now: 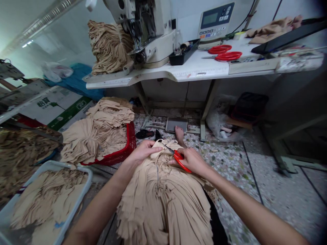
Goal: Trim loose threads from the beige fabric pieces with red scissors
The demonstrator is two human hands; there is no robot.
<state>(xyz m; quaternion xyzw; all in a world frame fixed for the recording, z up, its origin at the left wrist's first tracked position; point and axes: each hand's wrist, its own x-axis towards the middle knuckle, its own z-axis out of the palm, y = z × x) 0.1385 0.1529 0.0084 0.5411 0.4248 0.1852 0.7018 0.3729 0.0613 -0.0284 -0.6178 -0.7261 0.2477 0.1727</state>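
A thick bundle of beige fabric pieces lies across my lap, gathered along its middle. My left hand pinches the edge of one beige piece at the bundle's far end. In my right hand is a pair of red-handled scissors, with the fingers closed round the handles. The scissor blades point up and left towards the cloth beside my left fingers. Whether the blades touch the cloth, I cannot tell.
Ahead stands a white sewing table with a sewing machine, a fabric stack, a black tray and other red scissors. To the left are a filled red basket and a white bin. A foot pedal lies below.
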